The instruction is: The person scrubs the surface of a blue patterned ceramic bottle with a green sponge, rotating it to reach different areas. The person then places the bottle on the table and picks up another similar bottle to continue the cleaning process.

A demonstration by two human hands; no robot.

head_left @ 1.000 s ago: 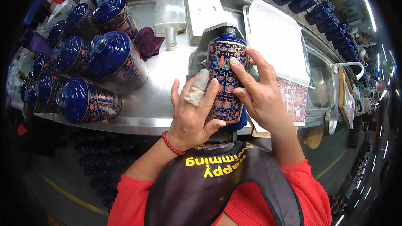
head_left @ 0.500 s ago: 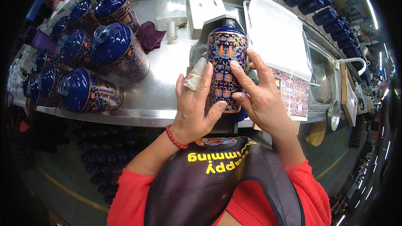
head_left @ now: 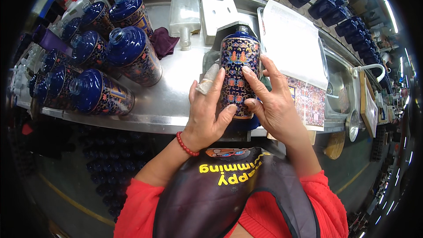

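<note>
A blue glass bottle [head_left: 240, 77] with a colourful floral pattern and a clear neck lies in front of me, neck pointing away. It rests on a dark holder [head_left: 214, 57] that it partly covers. My left hand [head_left: 206, 110] presses the bottle's left side with index finger and thumb; one finger wears a grey wrap [head_left: 207, 80]. My right hand [head_left: 274, 101] lies along the right side, its fingertips on the patterned surface. Between them the two hands clasp the bottle. At its near end, blue material [head_left: 246, 124] shows below the pattern.
Several patterned blue bottles [head_left: 132, 57] crowd the left of the steel counter [head_left: 176, 88]. A purple cloth [head_left: 164, 43], a clear bottle [head_left: 185, 15] and a white block [head_left: 219, 15] lie behind. Patterned sheets [head_left: 306, 101] under white paper [head_left: 293, 39] and a sink [head_left: 339, 92] are right.
The whole view has shifted slightly, so the counter items sit a little lower and further right. My hands keep nearly the same hold on the bottle.
</note>
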